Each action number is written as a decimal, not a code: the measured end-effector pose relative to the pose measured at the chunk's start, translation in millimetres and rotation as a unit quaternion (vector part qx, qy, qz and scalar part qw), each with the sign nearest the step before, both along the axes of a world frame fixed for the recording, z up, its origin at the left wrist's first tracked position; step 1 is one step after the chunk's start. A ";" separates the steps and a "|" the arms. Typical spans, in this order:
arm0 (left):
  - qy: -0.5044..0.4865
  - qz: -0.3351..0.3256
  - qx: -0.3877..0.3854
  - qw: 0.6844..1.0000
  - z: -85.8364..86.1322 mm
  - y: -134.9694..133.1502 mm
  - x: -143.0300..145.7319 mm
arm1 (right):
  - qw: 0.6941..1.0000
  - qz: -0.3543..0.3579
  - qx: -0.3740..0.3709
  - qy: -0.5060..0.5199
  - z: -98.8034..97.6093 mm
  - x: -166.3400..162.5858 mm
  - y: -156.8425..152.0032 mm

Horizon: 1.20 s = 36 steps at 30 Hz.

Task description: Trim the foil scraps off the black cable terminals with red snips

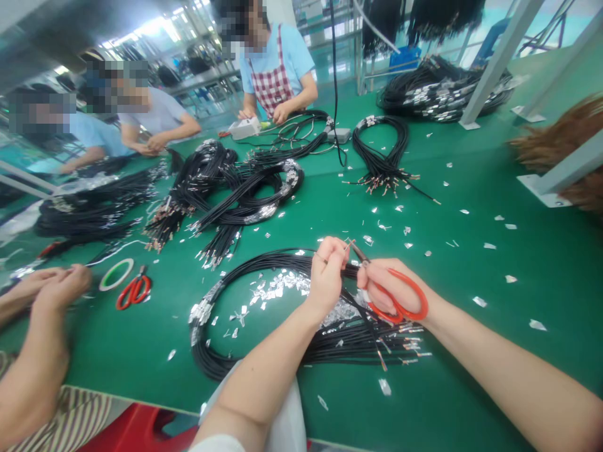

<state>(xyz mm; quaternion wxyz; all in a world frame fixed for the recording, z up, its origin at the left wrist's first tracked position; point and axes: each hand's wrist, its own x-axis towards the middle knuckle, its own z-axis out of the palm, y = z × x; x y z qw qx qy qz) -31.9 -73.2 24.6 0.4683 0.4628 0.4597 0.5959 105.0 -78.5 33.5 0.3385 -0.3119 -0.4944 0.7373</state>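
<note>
My left hand [328, 273] pinches the thin end of a black cable, with copper-coloured wire showing above the fingertips. In my right hand [389, 285] is a pair of scissors with red handles [417, 295], their dark blades reaching up toward that wire end. I cannot tell whether the blades touch the wire. Below both hands lies a looped bundle of black cables [207, 342], bound with silvery wrap at the left. Its stripped ends [412, 348] fan out to the right. Silvery foil scraps [282, 282] are heaped inside the loop.
Another person's hands [61, 282] are at the left, near red-handled scissors [134, 292] and a green-and-white tape roll [116, 274]. More cable bundles [264, 194] lie beyond. Three people sit across the green table [471, 263]. Grey metal posts [560, 179] stand at the right.
</note>
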 end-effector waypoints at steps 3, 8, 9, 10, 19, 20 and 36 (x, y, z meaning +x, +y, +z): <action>-0.075 -0.046 -0.056 0.995 3.2 1.4 2.0 | 0.991 -0.098 0.070 -0.055 1.5 5.4 6.3; -0.150 -0.129 -0.139 0.970 7.1 0.9 4.8 | 0.951 -0.242 0.182 -0.057 -3.7 5.7 18.3; -0.156 -0.135 -0.148 0.967 6.9 0.6 4.8 | 0.951 -0.235 0.191 -0.054 -5.3 4.2 19.1; -0.161 -0.140 -0.157 0.964 6.5 0.5 4.6 | 0.953 -0.225 0.197 -0.055 -6.8 2.5 19.3; -0.256 -0.332 -0.292 0.860 0.0 9.4 -11.8 | 0.883 -0.203 0.359 -0.223 -8.1 3.3 12.6; -0.257 -0.342 -0.300 0.852 -0.7 10.1 -12.8 | 0.873 -0.197 0.377 -0.237 -7.5 5.4 13.5; 0.123 -0.222 -0.097 0.962 -17.8 -8.5 13.5 | 0.912 -0.163 0.320 -0.197 26.0 10.2 6.9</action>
